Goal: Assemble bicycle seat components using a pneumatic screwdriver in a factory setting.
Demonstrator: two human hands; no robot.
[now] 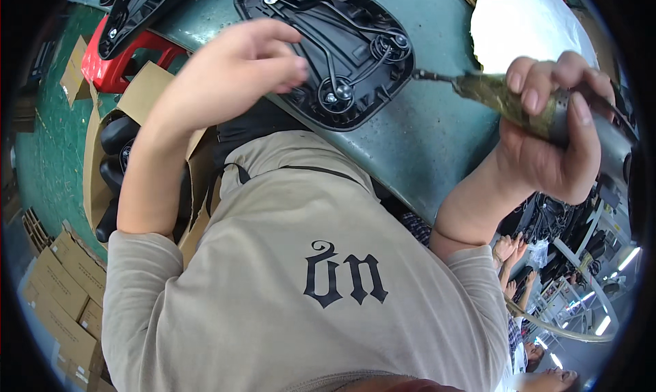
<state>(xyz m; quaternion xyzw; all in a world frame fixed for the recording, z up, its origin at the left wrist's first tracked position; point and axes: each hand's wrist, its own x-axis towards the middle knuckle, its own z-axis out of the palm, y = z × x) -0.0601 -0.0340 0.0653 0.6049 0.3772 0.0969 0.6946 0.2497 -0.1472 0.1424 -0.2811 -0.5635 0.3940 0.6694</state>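
A black bicycle saddle (307,57) lies underside up on the green tabletop, its metal rails, coil springs and silver bolts showing. My left hand (253,71) hovers over the saddle's near left edge, slightly smeared, with fingers loosely bent and apart; nothing shows in it. At the right, my right hand (553,118) is wrapped around a power screwdriver (506,101) with a grey body and yellowish-green tape near its front. The driver's dark bit points left and ends close to the saddle's right rim; whether it touches cannot be made out.
Another upturned black saddle (137,19) sits at the table's far left. Below it are a red stool (102,57) and an opened carton (92,166) with black saddles inside. Cartons (65,276) are stacked lower left. A white sheet (526,23) lies far right. Co-workers' hands (509,248) show at right.
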